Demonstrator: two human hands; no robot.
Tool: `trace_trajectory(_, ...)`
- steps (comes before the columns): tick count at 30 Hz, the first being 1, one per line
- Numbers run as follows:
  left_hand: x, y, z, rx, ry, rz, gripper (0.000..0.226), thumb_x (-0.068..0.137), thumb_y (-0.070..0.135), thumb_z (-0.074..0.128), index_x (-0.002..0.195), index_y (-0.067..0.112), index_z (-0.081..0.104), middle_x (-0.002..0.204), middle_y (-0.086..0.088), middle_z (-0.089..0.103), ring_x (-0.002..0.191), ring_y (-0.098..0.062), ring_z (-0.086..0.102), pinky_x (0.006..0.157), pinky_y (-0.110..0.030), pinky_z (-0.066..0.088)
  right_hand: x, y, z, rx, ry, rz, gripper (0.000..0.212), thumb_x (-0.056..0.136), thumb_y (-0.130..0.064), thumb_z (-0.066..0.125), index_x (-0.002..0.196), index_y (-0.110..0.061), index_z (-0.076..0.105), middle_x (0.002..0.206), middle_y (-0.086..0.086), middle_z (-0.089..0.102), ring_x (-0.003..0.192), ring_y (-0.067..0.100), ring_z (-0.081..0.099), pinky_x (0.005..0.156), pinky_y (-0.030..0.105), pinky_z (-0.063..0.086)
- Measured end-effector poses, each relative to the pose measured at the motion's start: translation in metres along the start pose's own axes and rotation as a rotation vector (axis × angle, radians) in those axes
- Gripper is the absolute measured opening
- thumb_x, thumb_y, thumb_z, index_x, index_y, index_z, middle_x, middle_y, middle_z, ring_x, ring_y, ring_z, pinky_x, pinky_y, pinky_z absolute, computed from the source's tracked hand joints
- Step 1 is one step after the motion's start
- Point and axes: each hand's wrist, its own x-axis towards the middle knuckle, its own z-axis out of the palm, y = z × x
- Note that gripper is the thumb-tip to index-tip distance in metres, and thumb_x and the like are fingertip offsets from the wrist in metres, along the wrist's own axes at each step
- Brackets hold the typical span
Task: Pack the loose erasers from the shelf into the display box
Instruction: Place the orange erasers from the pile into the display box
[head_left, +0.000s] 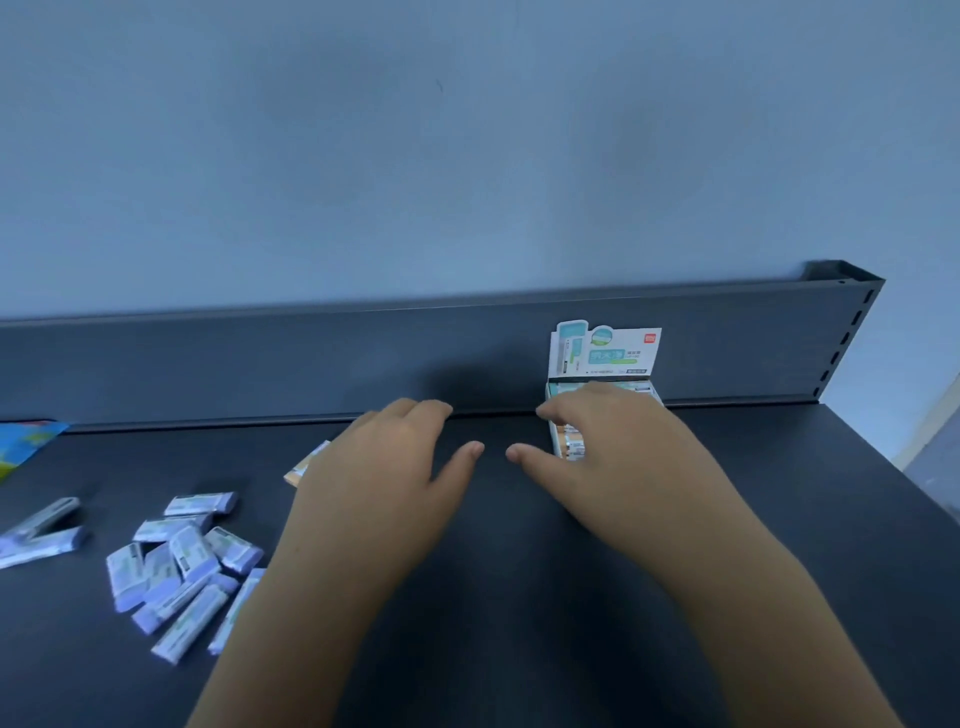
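A white and teal display box (605, 358) stands upright against the back rail of the dark shelf (519, 571), its header card raised. My right hand (613, 447) hovers over the box's open tray, fingers relaxed, covering most of it; a few erasers show at its left edge. My left hand (395, 467) is spread flat above the shelf, holding nothing. A pile of several loose purple-wrapped erasers (182, 566) lies at the lower left. A small tan-edged eraser (306, 465) peeks out behind my left hand.
Two more long wrapped erasers (41, 530) lie at the far left edge. A colourful packet (26, 441) sits at the left by the rail. The grey back rail (363, 358) runs across; the shelf's right edge drops off at the right.
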Motion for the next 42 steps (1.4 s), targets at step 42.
trace_trajectory(42, 0.002, -0.204, -0.037, -0.089, -0.192, 0.100, 0.043, 0.091, 0.058, 0.056, 0.129, 0.037, 0.059, 0.128, 0.017, 0.059, 0.119, -0.006, 0.054, 0.097, -0.032, 0.047, 0.036, -0.177, 0.110, -0.093, -0.234, 0.017, 0.028, 0.090, -0.048, 0.047, 0.100, -0.026, 0.061, 0.096, -0.008, 0.057, 0.097, 0.019, 0.059, 0.081, 0.044, 0.052)
